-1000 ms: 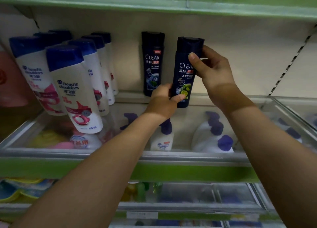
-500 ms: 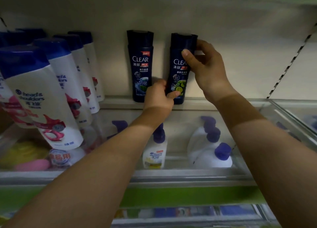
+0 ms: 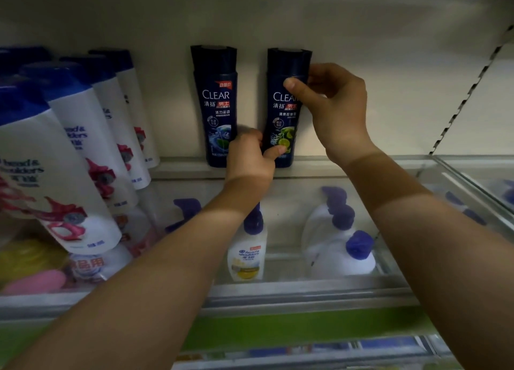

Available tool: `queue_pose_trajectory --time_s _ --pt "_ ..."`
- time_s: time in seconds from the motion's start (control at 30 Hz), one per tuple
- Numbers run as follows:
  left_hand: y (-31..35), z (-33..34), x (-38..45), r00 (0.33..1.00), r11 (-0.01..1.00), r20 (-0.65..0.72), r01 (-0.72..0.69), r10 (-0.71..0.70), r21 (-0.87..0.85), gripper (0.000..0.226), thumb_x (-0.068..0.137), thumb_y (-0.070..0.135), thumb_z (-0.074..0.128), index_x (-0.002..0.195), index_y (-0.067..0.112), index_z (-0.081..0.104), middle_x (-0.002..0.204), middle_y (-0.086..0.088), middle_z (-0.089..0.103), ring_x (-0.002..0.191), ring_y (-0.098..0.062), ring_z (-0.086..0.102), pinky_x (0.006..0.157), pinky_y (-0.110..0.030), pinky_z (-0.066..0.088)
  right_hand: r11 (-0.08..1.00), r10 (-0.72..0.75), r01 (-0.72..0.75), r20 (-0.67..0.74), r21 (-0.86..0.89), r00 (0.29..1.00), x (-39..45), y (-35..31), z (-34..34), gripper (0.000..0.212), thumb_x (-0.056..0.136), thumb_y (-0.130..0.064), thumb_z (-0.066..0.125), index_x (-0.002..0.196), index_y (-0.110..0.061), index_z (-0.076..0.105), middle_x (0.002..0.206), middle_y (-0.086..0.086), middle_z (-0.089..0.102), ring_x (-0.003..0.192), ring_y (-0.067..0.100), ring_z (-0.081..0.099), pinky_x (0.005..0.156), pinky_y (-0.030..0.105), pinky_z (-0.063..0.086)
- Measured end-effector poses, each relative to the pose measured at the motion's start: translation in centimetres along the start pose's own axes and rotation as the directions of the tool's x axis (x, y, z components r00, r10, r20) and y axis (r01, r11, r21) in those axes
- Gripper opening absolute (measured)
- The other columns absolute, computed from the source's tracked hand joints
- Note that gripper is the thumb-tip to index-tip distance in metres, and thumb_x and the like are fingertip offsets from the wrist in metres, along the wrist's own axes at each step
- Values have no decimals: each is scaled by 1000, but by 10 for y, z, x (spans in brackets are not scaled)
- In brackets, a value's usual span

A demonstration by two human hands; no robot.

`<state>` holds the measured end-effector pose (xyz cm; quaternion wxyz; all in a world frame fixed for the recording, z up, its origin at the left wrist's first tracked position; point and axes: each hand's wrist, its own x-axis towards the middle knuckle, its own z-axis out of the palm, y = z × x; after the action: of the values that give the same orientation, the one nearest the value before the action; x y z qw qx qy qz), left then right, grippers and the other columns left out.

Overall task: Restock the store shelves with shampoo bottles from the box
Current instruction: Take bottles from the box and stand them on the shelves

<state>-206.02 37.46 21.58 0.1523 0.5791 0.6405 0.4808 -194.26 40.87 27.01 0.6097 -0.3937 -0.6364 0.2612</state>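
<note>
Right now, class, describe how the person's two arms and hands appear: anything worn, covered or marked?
Both forearms are bare up to the frame edge, with no sleeves in view. The left hand and right hand wear no gloves, and no rings, watch or bracelet show. The fingernails look short and unpainted.

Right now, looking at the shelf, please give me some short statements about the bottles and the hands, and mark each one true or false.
1. Two dark CLEAR bottles stand at the back of the shelf. True: the left CLEAR bottle and the right CLEAR bottle.
2. The right hand holds the upper part of the right CLEAR bottle. True.
3. The left hand is lifting a white bottle. False: it is at the base of the right CLEAR bottle.
4. The white Head & Shoulders bottles stand to the right of the CLEAR bottles. False: they are to the left.
5. White pump bottles show below through the clear shelf. True.
</note>
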Motion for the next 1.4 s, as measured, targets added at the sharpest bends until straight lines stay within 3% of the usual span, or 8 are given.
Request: queue_pose_trajectory --time_s 0.23,0.4,0.57,0.87,0.97,1.07,1.2,1.4 --pt "3 -2 -6 999 999 -17 -36 37 36 33 86 27 68 108 2 63 103 -11 69 95 -22 64 80 -25 49 999 44 -44 23 -20 999 -7 -6 -3 46 83 -31 75 122 -12 60 108 -2 67 97 9 64 87 24 55" --pt "12 -13 -25 999 999 16 -37 37 19 29 86 27 67 106 5 65 97 -1 68 92 -16 63 68 -12 37 991 95 -91 38 -100 995 -26 -21 -19 50 84 -32 73 128 -20 51 116 -4 60 107 10 59 90 23 52" --pt "34 -36 -59 998 998 69 -14 10 59 44 88 42 59 125 20 55 125 1 57 113 -14 54 86 -22 38 985 171 -167 88 -54 981 -63 -44 -33 39 88 -19 69 124 -16 55 118 4 59 107 20 61 88 31 55" --pt "54 -97 -180 988 982 135 -52 78 -184 42 76 48 63 113 29 63 105 18 64 102 6 58 86 -11 49 960 278 -280 198 -19 940 -165 -87 -67 23 92 -18 62 115 -21 63 107 -8 67 92 7 65 76 14 52" --pt "49 -110 -216 984 962 176 12 37 -272 38 70 48 61 104 32 66 99 21 68 98 10 60 82 -4 46 953 292 -303 201 28 935 -201 -86 -81 21 91 -15 64 112 -21 66 108 -5 68 100 12 66 94 36 54" --pt "42 -113 -249 969 937 244 113 -31 -330 32 69 47 67 98 34 67 99 25 68 97 9 62 80 -2 44 943 308 -326 211 58 928 -237 -80 -91 20 89 -18 66 108 -22 67 108 -5 69 100 13 66 94 42 54" --pt "28 -106 -281 946 921 312 196 -88 -336 27 72 48 73 96 36 67 103 21 69 101 1 64 86 -20 52 910 378 -403 199 102 904 -278 -68 -97 20 82 -19 66 102 -23 68 103 -3 71 95 13 67 92 49 53" --pt "-7 -87 -322 862 913 434 367 -263 -177 34 69 50 59 100 39 64 103 26 66 101 5 61 92 -25 48 820 540 -567 229 73 810 -341 -37 -105 18 91 -11 64 103 -23 68 102 -7 71 96 8 66 86 34 56"
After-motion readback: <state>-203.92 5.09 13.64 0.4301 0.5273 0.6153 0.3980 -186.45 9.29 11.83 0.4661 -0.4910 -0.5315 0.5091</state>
